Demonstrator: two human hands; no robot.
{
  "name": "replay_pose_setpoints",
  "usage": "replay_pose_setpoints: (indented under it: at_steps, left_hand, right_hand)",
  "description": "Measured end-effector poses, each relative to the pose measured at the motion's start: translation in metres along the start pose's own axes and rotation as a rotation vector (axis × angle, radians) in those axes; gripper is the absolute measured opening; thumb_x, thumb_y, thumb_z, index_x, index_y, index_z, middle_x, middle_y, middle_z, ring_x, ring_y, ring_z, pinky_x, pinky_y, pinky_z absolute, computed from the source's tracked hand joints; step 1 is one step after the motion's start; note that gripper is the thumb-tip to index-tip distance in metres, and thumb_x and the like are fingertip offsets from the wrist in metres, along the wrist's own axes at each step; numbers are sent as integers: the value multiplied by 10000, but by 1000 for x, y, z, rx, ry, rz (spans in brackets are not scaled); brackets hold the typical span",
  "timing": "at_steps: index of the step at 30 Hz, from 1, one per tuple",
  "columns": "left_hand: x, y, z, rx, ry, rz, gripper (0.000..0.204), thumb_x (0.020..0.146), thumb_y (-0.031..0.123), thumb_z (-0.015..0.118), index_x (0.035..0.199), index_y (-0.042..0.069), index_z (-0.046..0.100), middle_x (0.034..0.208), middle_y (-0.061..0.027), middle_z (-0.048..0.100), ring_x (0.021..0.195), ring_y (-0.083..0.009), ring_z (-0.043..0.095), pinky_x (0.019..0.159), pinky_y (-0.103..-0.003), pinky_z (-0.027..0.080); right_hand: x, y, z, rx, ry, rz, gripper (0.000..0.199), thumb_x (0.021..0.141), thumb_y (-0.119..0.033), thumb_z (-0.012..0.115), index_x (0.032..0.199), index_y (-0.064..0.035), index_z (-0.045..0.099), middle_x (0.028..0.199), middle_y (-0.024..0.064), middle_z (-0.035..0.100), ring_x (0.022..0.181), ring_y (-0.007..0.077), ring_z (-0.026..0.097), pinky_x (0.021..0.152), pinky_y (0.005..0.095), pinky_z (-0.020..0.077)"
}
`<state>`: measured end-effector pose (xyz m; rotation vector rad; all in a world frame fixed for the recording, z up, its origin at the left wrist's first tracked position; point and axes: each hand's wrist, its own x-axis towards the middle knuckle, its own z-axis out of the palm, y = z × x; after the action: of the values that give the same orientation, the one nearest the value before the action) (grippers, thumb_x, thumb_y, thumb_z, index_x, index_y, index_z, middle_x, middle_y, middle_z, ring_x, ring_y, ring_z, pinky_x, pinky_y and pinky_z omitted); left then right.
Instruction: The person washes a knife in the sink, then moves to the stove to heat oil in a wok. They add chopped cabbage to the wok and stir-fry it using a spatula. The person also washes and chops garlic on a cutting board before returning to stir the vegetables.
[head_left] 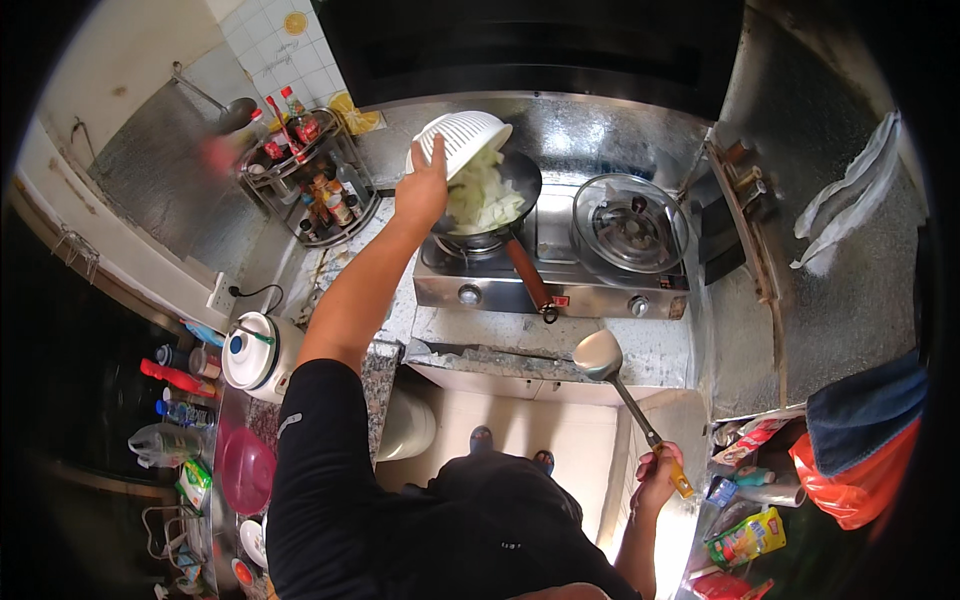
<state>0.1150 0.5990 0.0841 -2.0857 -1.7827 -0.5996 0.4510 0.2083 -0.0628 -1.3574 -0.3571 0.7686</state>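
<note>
A white slotted colander (462, 140) is tipped over the wok, its rim gripped by my left hand (424, 188). Pale green chopped vegetables (486, 203) spill from it and heap up in the dark wok (524, 180). The wok sits on the left burner, and its brown wooden handle (527, 272) points toward me. Low on the right, my right hand (658, 474) is closed round the yellow-ended handle of a metal wok spatula (598, 355). The spatula's broad head is raised in front of the counter edge, apart from the wok.
A glass lid (630, 224) lies over the right burner of the steel gas stove (585, 297). Bottles fill a corner rack (318, 190) at left. A white rice cooker (256, 352) and pink basin (248, 470) stand nearer. Packets and an orange bag (858, 478) crowd the right.
</note>
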Motion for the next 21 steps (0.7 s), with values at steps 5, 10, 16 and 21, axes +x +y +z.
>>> replay_pose_setpoints:
  at_steps: [5,10,16,21]
  left_hand:
    - [1,8,-23,195,27,173,710,707,18,476,1347,128,190,1294,-352,226,612,-376,606,552,-415,507]
    - [3,18,-43,148,22,32,785,676,12,519,1356,160,155,1337,-310,186,665,-393,601,615,-421,504]
    - [-14,-32,-34,-643,487,-452,612,749,19,432,1314,118,217,1196,-244,415,872,-350,583,690,-406,520]
    - [-91,-48,-50,-1794,374,-806,330,846,23,366,1165,-57,352,1077,-189,514,855,-285,599,693,-367,551]
  right_hand:
    - [13,0,-17,21,-102,-32,216,850,-223,484,947,-30,484,576,48,514,409,76,402,377,184,313]
    - [34,-4,-26,59,-131,-50,199,872,-242,464,957,-64,491,586,44,529,381,69,393,350,176,287]
    - [57,-27,-11,157,-185,-1,226,886,-251,419,962,-46,473,600,40,516,412,67,386,379,178,301]
    - [71,-34,8,147,-274,-42,247,885,-273,424,964,-45,473,610,33,502,416,58,368,380,170,290]
